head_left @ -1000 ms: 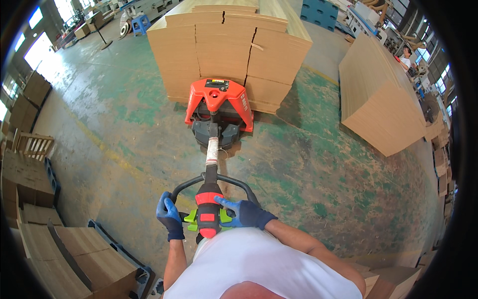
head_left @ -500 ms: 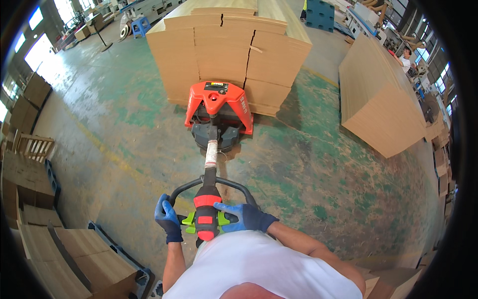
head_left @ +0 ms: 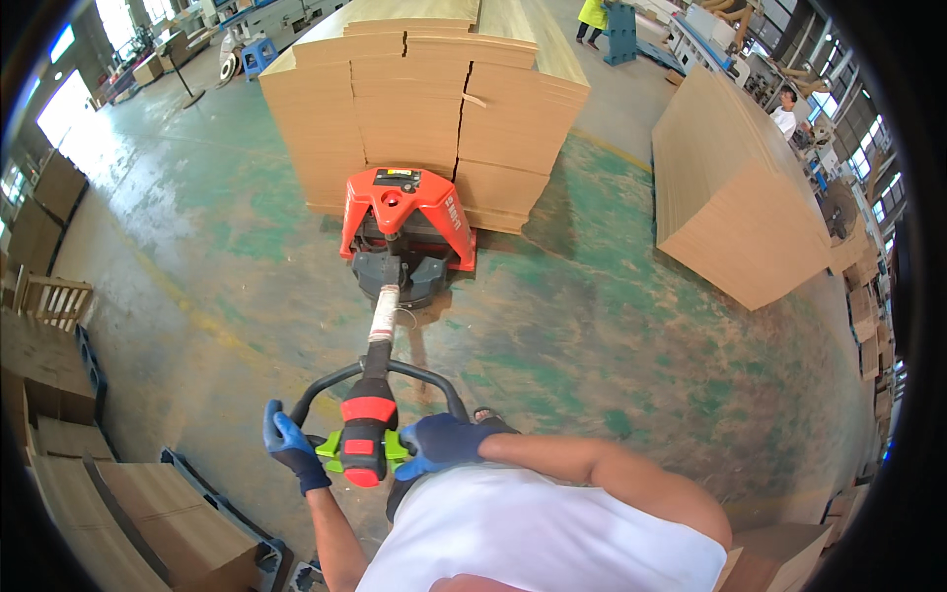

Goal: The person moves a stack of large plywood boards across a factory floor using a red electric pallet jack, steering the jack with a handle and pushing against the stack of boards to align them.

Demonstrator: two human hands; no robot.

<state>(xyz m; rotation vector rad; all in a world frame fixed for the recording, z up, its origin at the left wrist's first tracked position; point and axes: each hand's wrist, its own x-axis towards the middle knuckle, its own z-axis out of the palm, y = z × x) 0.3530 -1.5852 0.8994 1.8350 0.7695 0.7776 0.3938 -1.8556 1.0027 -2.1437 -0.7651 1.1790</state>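
Observation:
Before me stands a red pallet truck (head_left: 392,197), set against a tall stack of tan boards (head_left: 409,109). Its tiller leans toward my body and ends in a black loop handle (head_left: 429,375) with a red and black control head (head_left: 365,444). Light green levers (head_left: 397,449) stick out on both sides of the head. My left hand (head_left: 293,452), in a blue glove, is closed around the left side of the handle. On the right side, my gloved right hand (head_left: 441,444) grips beside the green lever, back upward; its fingertips are partly hidden.
Another board stack (head_left: 740,197) stands to the right, with a person (head_left: 784,113) behind it. Flat cartons (head_left: 178,503) on blue pallets line the lower left. A blue stool (head_left: 258,57) and a person in yellow-green (head_left: 593,15) are farther back. The floor (head_left: 592,375) is worn green.
The truck, stacks and handle have shifted left in my view. My right hand has turned, its thumb no longer stretched over the control head. A person in yellow-green shows more at the top.

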